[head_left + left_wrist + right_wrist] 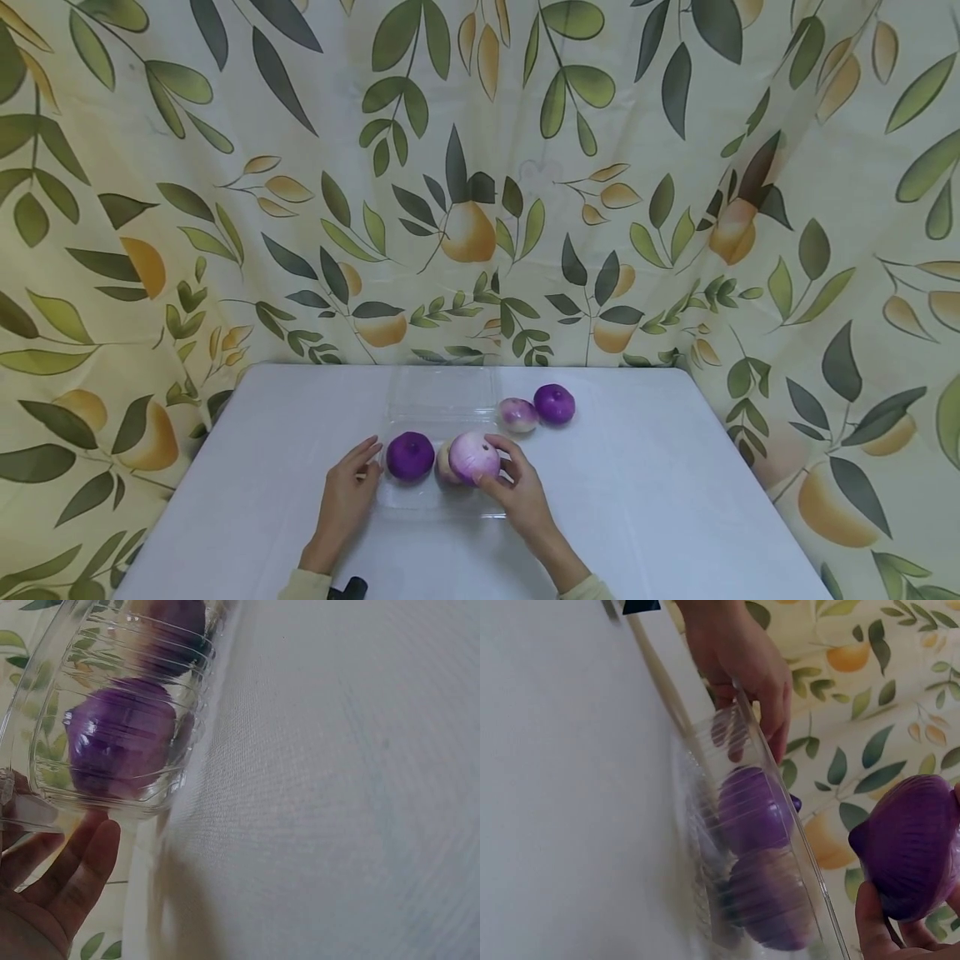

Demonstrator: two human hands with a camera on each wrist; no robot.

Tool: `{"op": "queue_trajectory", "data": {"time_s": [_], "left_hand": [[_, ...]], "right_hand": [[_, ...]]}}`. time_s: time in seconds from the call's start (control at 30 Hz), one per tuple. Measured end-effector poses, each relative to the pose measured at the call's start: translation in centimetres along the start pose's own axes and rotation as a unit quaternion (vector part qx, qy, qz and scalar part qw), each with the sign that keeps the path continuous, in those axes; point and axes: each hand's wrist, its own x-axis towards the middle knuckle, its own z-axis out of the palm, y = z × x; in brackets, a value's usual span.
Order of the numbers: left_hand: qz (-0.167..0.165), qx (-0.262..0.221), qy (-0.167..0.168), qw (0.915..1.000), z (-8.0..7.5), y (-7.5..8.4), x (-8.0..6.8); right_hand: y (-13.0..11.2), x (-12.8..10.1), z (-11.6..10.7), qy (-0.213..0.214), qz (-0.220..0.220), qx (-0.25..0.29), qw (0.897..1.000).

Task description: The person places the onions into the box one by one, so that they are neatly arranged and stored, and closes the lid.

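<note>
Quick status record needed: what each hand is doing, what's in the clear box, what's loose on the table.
Left hand: open, fingers against the left edge of the clear plastic clamshell box
Right hand: grips a pale purple onion over the box
In box: dark purple onion; another partly hidden behind the held one
Loose on white table: pale onion and dark purple round onion, right of the box lid

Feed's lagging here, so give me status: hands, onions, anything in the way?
Left hand steadies clear tray, open. Right hand grips pale purple onion over tray. Dark onion already in. Two onions wait behind; nothing blocking.
</note>
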Motion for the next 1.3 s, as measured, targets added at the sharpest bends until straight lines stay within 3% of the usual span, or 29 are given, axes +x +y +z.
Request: {"op": "queue_trajectory", "data": {"time_s": [0.67, 1.03, 1.3], "left_hand": [[-0.012, -0.003, -0.007, 0.9999, 0.0, 0.1, 0.0], [0.001, 0.011, 0.001, 0.9999, -0.4, -0.3, -0.6], [-0.008, -0.006, -0.013, 0.9999, -0.4, 0.0, -0.2]], "right_hand": [[0.4, 0.1, 1.2, -0.016, 0.035, -0.021, 0.999], [0.7, 0.1, 2.1, -0.076, 0.053, -0.044, 0.995], [0.7, 0.6, 2.6, -0.091, 0.026, -0.06, 0.994]]}}
